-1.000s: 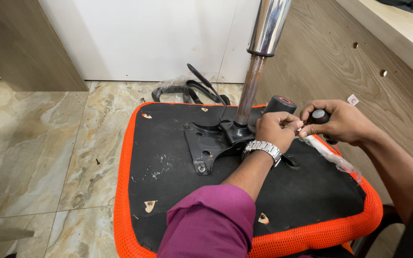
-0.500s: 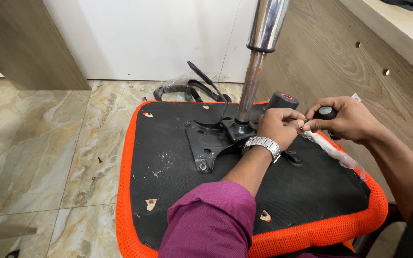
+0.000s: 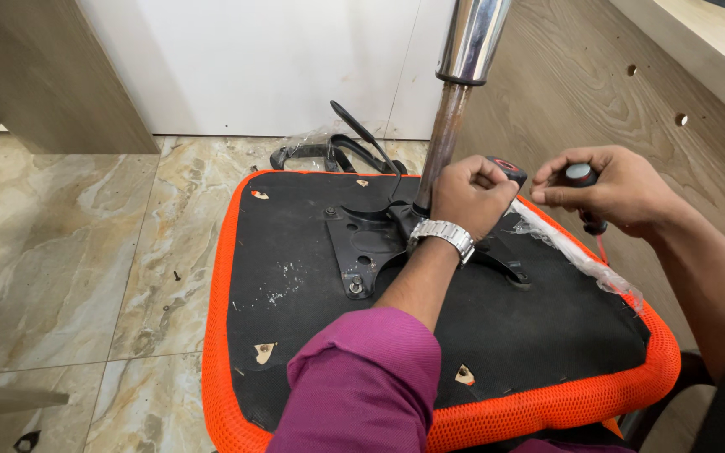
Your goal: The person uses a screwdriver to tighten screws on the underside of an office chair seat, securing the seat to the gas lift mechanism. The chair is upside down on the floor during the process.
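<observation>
The upturned office chair seat [image 3: 295, 277], black underneath with an orange mesh edge, lies on the marble-patterned floor tiles [image 3: 60, 252], its chrome gas-lift column [image 3: 463, 75] rising at the far side. A second ago both hands met low beside the black metal mounting plate [image 3: 371, 243]; now they have lifted and parted. The left hand [image 3: 467, 197] is clenched near the column, while the right hand [image 3: 614, 189] grasps a black-and-red screwdriver [image 3: 587, 197] upright, its tip apparently clear of the plate.

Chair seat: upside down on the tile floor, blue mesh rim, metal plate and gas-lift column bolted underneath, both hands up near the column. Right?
Not quite: the head view shows the chair seat's mesh rim is orange, not blue. The rest holds: metal plate, gas-lift column, left hand and right hand near it.
</observation>
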